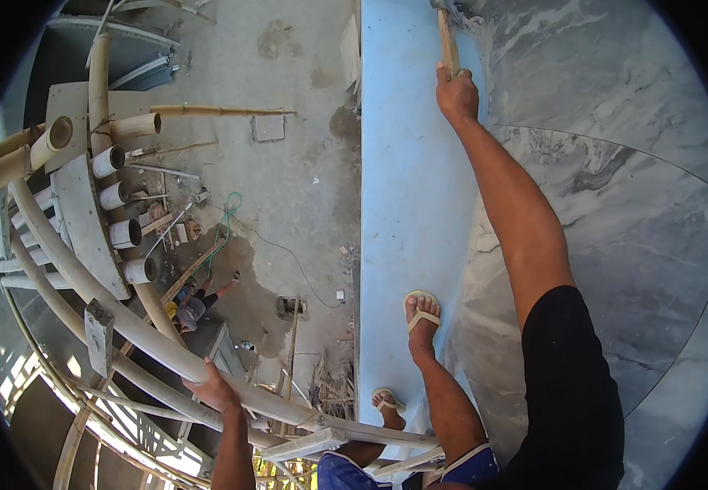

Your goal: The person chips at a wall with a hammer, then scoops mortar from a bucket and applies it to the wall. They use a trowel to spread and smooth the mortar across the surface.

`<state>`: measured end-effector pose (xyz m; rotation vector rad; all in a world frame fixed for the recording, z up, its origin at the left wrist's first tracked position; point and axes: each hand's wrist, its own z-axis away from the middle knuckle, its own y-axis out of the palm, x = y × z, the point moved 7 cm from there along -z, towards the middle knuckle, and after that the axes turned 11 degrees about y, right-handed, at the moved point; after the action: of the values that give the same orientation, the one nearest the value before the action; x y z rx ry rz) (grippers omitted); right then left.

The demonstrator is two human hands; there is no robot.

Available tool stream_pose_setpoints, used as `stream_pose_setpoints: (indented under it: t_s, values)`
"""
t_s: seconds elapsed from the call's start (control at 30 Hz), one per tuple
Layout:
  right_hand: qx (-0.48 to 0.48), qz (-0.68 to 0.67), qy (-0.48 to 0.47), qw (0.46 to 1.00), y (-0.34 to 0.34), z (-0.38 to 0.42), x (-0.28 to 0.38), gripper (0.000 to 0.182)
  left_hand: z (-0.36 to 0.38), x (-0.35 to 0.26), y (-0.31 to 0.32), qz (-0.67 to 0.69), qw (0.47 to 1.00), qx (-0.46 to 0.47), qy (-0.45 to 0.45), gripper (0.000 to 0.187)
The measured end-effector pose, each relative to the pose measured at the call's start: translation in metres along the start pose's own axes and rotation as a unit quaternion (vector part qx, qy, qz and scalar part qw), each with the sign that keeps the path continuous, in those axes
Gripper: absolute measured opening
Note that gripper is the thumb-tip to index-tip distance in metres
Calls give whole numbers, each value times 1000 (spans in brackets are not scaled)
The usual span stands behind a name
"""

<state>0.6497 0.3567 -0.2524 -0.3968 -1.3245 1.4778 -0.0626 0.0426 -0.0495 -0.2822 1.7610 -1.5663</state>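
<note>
My right hand (457,96) is closed around the wooden handle of a hammer (448,45) at the top of the view. The hammer's head is partly cut off by the upper edge, close to the line where a light blue ledge (411,188) meets a grey marble-patterned wall (599,188). Lower down, my left hand (213,389) is wrapped around a long bamboo pole (137,320) of the scaffold. My sandalled feet (422,320) stand on the blue surface.
More bamboo poles and white pipes (124,234) crowd the left. Far below, on a concrete floor (288,188), another person (193,309) is near a green hose (227,214). A wood plank (99,336) and a board (309,443) lie across the scaffold.
</note>
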Motion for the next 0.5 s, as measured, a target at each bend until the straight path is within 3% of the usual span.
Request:
stream_pose_setpoints:
  t_s: [0.17,0.27,0.37,0.5]
  values:
    - [34,79,-82,993,7,2,-16,65,-2,2,-1,-16,1000,14,15,71]
    - [4,39,-1,999,-2,-20,-8,65,0,-6,0,-8,1000,21,-11,71]
    - [23,56,-29,998,-3,-5,-3,65,0,-4,-2,-14,1000,20,-12,72]
    - [14,4,33,999,1,49,-44,63,-2,-5,-3,-18,1000,19,4,73]
